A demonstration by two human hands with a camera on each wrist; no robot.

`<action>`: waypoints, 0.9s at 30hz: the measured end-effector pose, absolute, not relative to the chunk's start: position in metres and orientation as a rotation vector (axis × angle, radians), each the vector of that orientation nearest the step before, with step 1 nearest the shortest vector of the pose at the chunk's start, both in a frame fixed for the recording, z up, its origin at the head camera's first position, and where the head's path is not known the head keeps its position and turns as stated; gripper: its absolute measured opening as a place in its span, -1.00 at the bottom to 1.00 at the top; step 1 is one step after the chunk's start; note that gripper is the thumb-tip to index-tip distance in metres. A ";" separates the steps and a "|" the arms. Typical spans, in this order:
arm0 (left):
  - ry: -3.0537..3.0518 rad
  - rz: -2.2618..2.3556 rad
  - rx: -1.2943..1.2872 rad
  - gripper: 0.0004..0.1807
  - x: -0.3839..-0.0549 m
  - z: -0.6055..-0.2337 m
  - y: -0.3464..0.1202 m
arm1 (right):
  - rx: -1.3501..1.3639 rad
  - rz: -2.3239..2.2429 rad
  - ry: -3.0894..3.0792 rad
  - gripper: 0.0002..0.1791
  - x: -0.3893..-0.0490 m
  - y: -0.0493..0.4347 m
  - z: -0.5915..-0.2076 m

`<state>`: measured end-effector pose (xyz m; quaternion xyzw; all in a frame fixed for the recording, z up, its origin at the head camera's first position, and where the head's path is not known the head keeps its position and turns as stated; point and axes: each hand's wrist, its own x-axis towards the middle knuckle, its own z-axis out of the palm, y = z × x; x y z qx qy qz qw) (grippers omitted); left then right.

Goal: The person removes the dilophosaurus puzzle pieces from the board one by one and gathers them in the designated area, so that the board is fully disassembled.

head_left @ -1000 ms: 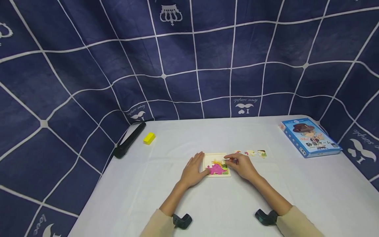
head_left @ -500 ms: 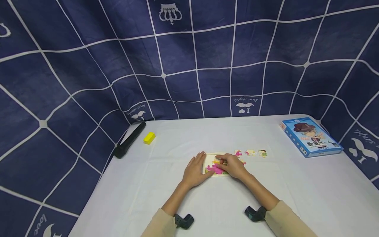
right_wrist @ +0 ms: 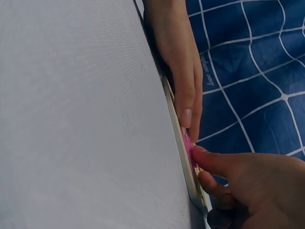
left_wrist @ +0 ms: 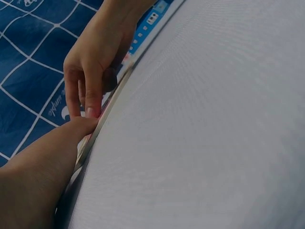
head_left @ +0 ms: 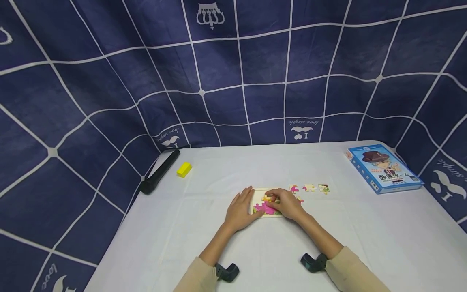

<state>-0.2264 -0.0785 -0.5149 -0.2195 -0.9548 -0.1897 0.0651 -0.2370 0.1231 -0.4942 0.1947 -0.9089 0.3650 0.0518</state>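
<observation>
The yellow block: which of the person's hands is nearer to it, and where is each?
Left. The left hand, at the left edge of the puzzle, is right of the block; the right hand, over the puzzle, is farther right.

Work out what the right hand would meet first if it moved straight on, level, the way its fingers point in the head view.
Probably the left hand, near its fingertips, across the jigsaw tray from the right hand; height is unclear, so it might pass just above.
</observation>
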 end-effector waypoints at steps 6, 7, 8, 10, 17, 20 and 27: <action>-2.893 -0.579 -0.655 -0.06 -0.226 -0.516 -0.079 | 0.596 1.183 -2.695 -0.69 -0.237 0.124 -0.493; -2.894 -0.577 -0.655 -0.06 -0.226 -0.516 -0.079 | 0.597 1.193 -2.681 -0.70 -0.237 0.124 -0.492; -2.894 -0.576 -0.655 -0.06 -0.226 -0.517 -0.079 | 0.602 1.198 -2.666 -0.70 -0.237 0.124 -0.492; -2.892 -0.574 -0.657 -0.06 -0.227 -0.517 -0.078 | 0.606 1.215 -2.639 -0.71 -0.237 0.125 -0.492; -2.889 -0.567 -0.661 -0.07 -0.226 -0.517 -0.079 | 0.602 1.291 -2.632 -0.69 -0.236 0.125 -0.493; -2.885 -0.571 -0.660 -0.07 -0.226 -0.517 -0.080 | 0.594 1.351 -2.641 -0.69 -0.235 0.124 -0.492; -2.893 -0.567 -0.659 -0.07 -0.226 -0.517 -0.080 | 0.590 1.500 -2.606 -0.69 -0.233 0.126 -0.486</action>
